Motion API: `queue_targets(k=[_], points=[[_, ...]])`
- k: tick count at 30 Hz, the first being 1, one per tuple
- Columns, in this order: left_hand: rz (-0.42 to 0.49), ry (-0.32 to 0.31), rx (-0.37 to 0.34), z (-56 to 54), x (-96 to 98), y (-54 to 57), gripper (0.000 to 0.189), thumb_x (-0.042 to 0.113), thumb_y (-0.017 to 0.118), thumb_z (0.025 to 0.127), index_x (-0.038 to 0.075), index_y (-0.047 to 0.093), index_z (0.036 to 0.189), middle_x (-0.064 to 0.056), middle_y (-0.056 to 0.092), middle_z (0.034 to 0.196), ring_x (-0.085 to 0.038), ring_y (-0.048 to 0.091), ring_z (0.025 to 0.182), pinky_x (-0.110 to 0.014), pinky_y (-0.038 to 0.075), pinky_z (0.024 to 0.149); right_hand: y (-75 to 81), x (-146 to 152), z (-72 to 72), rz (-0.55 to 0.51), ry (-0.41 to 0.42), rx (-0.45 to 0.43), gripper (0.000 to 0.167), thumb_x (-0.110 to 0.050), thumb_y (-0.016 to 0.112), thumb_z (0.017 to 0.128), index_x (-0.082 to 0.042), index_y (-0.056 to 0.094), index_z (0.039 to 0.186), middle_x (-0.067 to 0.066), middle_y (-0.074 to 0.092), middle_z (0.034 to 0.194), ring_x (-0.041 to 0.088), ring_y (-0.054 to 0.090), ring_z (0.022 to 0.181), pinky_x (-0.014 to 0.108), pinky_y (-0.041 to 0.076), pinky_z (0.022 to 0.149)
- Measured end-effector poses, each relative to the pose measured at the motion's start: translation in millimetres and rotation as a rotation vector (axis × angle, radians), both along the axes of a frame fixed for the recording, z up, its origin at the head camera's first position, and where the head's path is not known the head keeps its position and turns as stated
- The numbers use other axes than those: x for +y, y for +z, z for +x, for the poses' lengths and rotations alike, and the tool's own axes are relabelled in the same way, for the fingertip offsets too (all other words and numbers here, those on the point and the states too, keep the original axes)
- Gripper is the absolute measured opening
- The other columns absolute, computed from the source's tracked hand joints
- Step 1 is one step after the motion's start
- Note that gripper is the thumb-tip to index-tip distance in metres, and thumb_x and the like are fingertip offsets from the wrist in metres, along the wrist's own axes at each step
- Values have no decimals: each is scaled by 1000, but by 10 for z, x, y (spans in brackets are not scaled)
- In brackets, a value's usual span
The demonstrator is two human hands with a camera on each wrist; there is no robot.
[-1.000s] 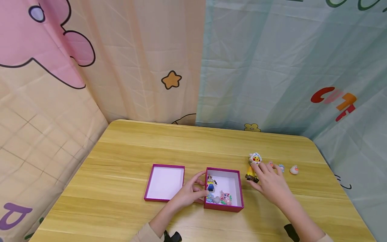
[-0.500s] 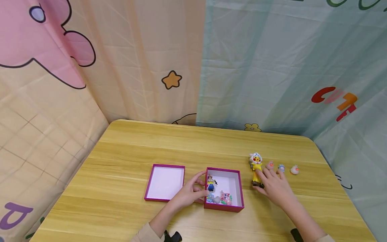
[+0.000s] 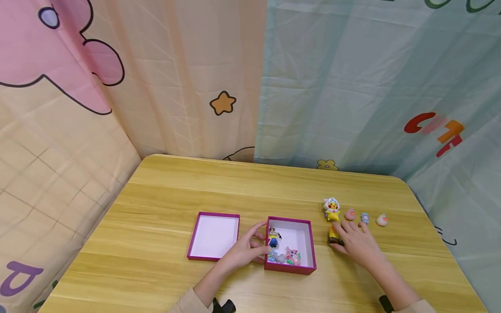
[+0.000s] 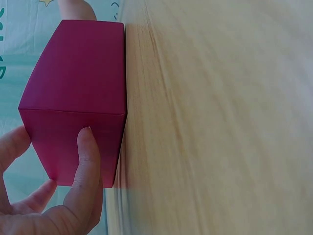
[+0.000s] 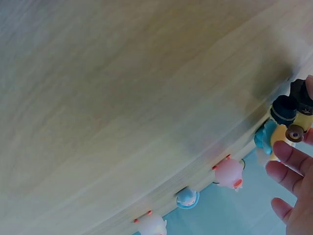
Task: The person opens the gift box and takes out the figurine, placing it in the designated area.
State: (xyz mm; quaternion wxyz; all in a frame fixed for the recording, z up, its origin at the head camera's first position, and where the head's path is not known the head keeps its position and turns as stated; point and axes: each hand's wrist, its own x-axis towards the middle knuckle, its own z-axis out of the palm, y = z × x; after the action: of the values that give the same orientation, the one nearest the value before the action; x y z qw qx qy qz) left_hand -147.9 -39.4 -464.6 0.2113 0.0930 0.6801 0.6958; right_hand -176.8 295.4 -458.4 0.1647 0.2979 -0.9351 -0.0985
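Note:
My left hand (image 3: 246,251) holds the left wall of a magenta box (image 3: 290,269), and in the left wrist view its fingers (image 4: 88,156) lie against the outer side. Inside the box are a minion figurine (image 3: 272,238), a pink figurine (image 3: 292,256) and a small bluish-grey one (image 3: 276,257). To the right, my right hand (image 3: 357,243) holds a yellow figurine with a dark lower end (image 3: 334,236), partly hidden by the fingers. Just beyond it stands a Pikachu figurine in a white hood (image 3: 332,209).
A pink duck (image 3: 350,214), a small blue figurine (image 3: 365,218) and a white duck (image 3: 382,220) form a row at the right. The white-lined lid (image 3: 215,237) lies left of the box on the wooden table (image 3: 188,182). Printed curtains hang behind.
My right hand has moved slightly right and toward me with the yellow figurine, which has come away from the Pikachu. The pink duck is now uncovered. My left hand has stayed at the box.

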Motion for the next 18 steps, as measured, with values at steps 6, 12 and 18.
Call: queue_targets(k=[6,12,18], points=[[-21,-1,-4,-11,-5,-4,69,8,64,85,15,28,143,-16,44,114,-18,58,77,-42,58,66,15,2,-11,17,-9,-25,52,-43,72,72,-8,57,108,12,53,97,30,52,93,49,41,78],[-30,-5,3,-18,-9,-3,69,9,64,85,15,28,143,-16,44,114,-18,57,79,-43,58,66,25,0,-28,28,-67,-120,50,-42,68,77,-8,58,112,12,54,102,31,51,100,52,40,83],[-31,-6,11,-4,-4,8,69,8,64,85,14,28,143,-16,45,114,-18,58,79,-41,58,65,59,-3,-32,28,-86,-197,49,-43,66,79,-10,58,115,9,54,100,29,51,100,52,39,82]])
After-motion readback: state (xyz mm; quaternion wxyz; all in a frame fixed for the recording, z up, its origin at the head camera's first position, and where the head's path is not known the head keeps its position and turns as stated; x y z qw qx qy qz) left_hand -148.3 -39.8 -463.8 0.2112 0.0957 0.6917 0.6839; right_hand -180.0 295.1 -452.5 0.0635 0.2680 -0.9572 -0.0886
